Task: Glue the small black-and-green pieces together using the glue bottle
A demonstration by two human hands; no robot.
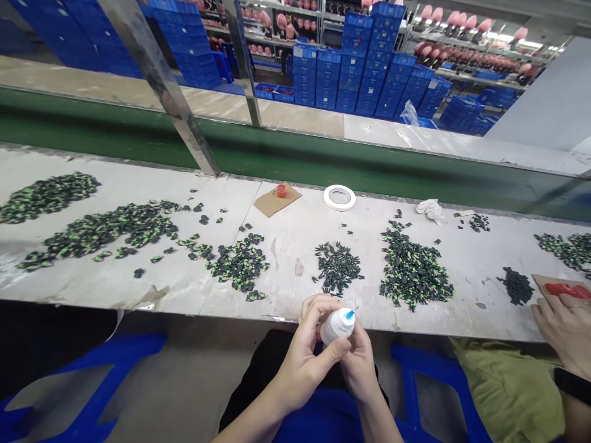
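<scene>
A white glue bottle (336,327) with a blue needle tip is tilted up between my hands, just over the table's front edge. My left hand (308,354) wraps round its left side, the thumb across the front. From the right, my right hand (362,363) closes on the same bottle; its fingers are partly hidden behind it. Beyond the bottle lies a heap of small black parts (339,266). Heaps of black-and-green parts sit on either side, one to the left (240,261) and a larger one to the right (413,264).
A roll of white tape (340,197) and a brown cardboard piece (263,204) bearing a small red cap (281,191) lie farther back. Crumpled tissue (430,210) is at right. Another person's hand (566,323) rests by a red item. A metal post (168,98) rises behind the table.
</scene>
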